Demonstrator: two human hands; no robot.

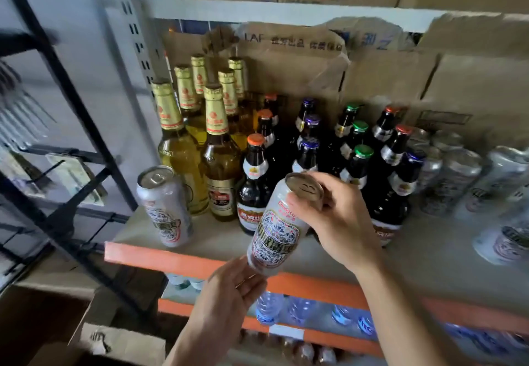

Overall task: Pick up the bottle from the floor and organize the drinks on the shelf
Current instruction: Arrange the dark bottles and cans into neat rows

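Note:
My right hand [335, 219] grips the top of a white patterned beer can [279, 231], tilted above the shelf's orange front rail [183, 259]. Beneath the can's base, my left hand [229, 288] is open, its fingertips touching the bottom. A second can of the same kind [164, 208] stands upright at the shelf's front left. Behind it stand several tall gold-foil beer bottles [183, 148], and to their right several dark bottles [355, 148] with orange, purple, green and red caps.
More white cans [458, 176] fill the shelf's right side. Cardboard boxes [386, 73] line the back. Water bottles [300, 308] lie on the lower shelf. A black metal rack [71, 125] stands to the left, with cartons [114, 342] on the floor.

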